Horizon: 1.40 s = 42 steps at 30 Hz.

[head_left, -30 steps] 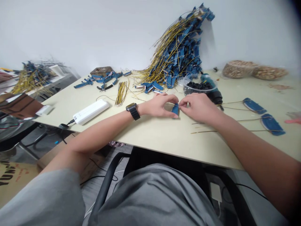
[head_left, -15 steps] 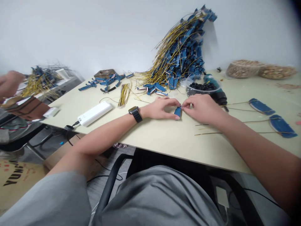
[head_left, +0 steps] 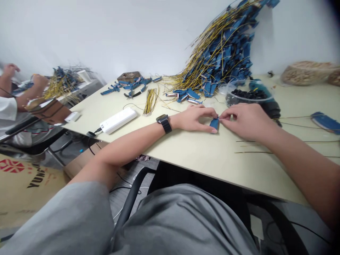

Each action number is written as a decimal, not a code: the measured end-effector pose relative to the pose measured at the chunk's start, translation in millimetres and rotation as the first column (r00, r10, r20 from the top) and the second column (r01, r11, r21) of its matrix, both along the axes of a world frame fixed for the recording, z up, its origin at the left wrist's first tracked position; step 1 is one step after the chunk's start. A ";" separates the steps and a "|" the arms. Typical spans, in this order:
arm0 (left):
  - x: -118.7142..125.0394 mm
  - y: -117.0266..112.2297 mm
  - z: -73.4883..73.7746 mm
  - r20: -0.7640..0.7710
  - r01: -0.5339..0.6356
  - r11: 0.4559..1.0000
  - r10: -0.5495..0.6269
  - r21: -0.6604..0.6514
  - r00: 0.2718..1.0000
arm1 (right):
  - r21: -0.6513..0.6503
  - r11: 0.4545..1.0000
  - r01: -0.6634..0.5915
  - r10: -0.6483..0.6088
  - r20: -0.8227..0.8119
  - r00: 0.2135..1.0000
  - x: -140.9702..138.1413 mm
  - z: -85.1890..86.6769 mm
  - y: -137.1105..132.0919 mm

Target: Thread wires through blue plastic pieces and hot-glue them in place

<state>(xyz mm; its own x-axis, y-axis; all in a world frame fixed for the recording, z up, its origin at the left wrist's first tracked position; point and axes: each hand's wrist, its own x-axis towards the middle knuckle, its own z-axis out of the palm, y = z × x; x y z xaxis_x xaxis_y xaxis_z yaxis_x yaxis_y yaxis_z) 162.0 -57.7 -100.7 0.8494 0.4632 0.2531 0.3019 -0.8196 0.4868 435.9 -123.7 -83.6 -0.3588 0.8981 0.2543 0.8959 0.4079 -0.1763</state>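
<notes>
A small blue piece (head_left: 214, 124) is held just above the table between the thumb and fingers of my left hand (head_left: 193, 118), which wears a black watch. At the piece's right upper edge, my right hand (head_left: 245, 118) pinches with thumb and forefinger. Whatever lies between those right fingertips is too small to make out. Behind my right hand stands a clear round tub (head_left: 269, 92) of small black parts (head_left: 247, 95). A wired blue piece (head_left: 325, 121) lies at the far right, its thin wires running toward my right forearm.
A tall heap of blue pieces with yellow wires (head_left: 223, 53) leans against the wall. Loose blue pieces (head_left: 186, 95), a yellow wire bundle (head_left: 151, 102) and a white power strip (head_left: 118, 120) lie leftward. A teal-and-black tool (head_left: 273, 108) sits by the tub. A co-worker's hand (head_left: 39, 81) shows at left.
My view has swung left, so everything sits further right and more of the co-worker shows. Both hands stay at the blue piece, which is turned slightly.
</notes>
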 end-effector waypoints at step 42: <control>-5.5 7.6 -7.3 0.043 -0.001 0.999 -0.001 0.052 0.999 | -0.011 1.000 0.020 -0.021 -0.036 0.999 -18.4 13.2 -10.7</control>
<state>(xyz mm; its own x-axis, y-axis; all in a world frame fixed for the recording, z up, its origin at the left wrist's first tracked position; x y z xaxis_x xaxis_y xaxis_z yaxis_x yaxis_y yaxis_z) 156.4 -50.1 -108.0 0.8372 0.4485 0.3129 0.2817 -0.8441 0.4562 417.5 -134.4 -70.4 -0.3311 0.9079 0.2572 0.8970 0.3874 -0.2128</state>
